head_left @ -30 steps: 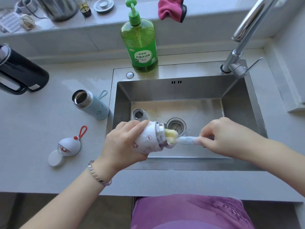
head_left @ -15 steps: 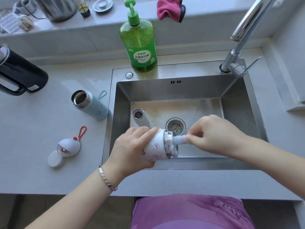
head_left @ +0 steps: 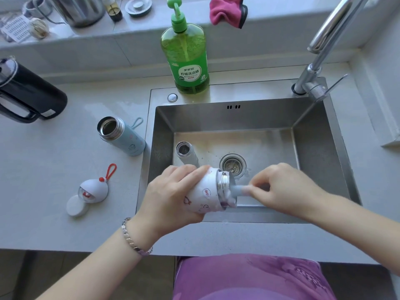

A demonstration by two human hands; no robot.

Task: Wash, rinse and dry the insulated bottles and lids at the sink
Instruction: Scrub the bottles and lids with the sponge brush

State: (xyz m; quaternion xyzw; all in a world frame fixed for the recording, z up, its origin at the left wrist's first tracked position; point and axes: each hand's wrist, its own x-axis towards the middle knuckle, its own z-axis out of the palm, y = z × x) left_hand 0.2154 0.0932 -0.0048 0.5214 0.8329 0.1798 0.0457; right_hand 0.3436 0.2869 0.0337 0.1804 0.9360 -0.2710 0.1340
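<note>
Fingers (head_left: pixel 191 172) clamped: left hand (head_left: pixel 171 195) round white bottle (head_left: pixel 205 197), right hand (head_left: pixel 281 188) on brush handle (head_left: pixel 237 189); steel bottle (head_left: pixel 186 154) just behind.

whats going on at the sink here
A person is washing bottles over the sink. The left hand grips a white bottle tipped on its side, and the right hand pinches a brush whose head is inside the bottle's mouth. An open steel bottle sits in the sink. A blue bottle and a lid wait on the counter.
</note>
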